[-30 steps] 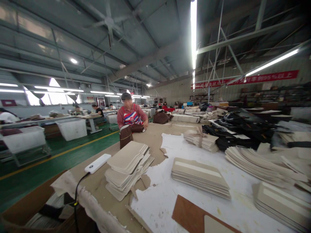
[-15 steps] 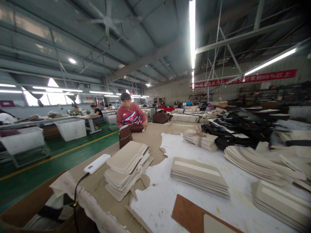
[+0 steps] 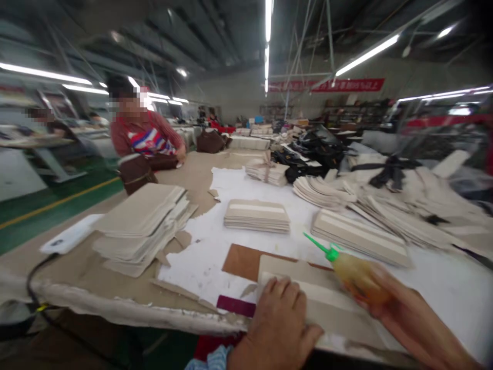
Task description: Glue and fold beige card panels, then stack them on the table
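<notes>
Glue bottle over the beige panel

Glue was in my right hand (image 3: 379, 303): the fingers were wrapped shut around a yellowish bottle (image 3: 356, 275), though motion blur hid how tightly. Its green nozzle (image 3: 318, 244) pointed up and to the left, away from me. My left hand (image 3: 281, 321) lay flat and open, palm down, fingers spread loosely, pressing on a beige panel (image 3: 308, 293) at the near edge of the table (image 3: 442, 288). It gripped nothing. The bottle hovered just above the right part of that same panel.

Under the panel lay a brown board (image 3: 241, 262), which stuck out on the far left side. A small magenta strip (image 3: 235, 305) sat just left of my left hand, at the panel's near corner. White paper (image 3: 200, 262) covered the table beneath all this, torn along its left edge.

Beyond the board stood a neat stack of beige pieces (image 3: 257, 216), and a second stack (image 3: 358, 239) lay to its right, just behind the nozzle. A taller, looser pile (image 3: 140, 223) sat well to the left, with a white box (image 3: 71, 234) and its black cable (image 3: 33, 272) beside it. Farther off, fanned beige pieces (image 3: 323, 190) and black straps (image 3: 308, 151) crowded the table.

Another person in a red striped top (image 3: 144, 136) worked at the far left end, with brown bags (image 3: 136, 172) in front of them.
</notes>
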`<act>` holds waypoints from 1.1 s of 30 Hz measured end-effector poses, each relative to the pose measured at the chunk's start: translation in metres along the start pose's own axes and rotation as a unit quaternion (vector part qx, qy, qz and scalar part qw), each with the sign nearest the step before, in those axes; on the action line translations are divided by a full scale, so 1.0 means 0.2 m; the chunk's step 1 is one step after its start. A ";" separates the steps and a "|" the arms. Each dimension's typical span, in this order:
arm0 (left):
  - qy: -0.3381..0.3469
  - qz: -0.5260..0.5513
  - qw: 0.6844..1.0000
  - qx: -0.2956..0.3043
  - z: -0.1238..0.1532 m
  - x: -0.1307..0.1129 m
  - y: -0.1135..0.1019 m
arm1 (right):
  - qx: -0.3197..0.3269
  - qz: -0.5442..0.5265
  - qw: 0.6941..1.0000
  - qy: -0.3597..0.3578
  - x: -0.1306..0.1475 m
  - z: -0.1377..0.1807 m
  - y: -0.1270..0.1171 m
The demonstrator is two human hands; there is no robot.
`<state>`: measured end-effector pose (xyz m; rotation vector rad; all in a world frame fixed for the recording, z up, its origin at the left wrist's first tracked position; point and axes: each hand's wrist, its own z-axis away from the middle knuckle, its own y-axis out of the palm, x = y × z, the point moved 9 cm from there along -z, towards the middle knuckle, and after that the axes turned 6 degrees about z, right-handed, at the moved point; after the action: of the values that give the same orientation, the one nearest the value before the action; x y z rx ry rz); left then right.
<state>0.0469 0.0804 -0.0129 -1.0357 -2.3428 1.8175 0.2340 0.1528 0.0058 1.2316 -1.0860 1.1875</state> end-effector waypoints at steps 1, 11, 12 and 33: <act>-0.008 0.011 1.000 -0.004 0.01 -0.01 -0.02 | -0.008 -0.009 1.000 0.029 -0.03 0.02 -0.03; 0.017 0.007 1.000 -0.014 0.01 -0.03 -0.07 | 0.003 -0.028 0.997 0.078 -0.04 0.03 0.05; 0.018 0.005 1.000 -0.014 0.01 -0.04 -0.07 | -0.003 -0.027 0.996 0.084 -0.04 0.03 0.05; 0.021 0.011 1.000 0.003 -0.01 -0.06 -0.10 | 0.076 0.483 0.862 -0.132 0.21 -0.13 0.43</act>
<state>0.0468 0.0746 0.0089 -1.0919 -2.3106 1.7912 0.1504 0.1780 0.0536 0.9683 -1.9725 1.9040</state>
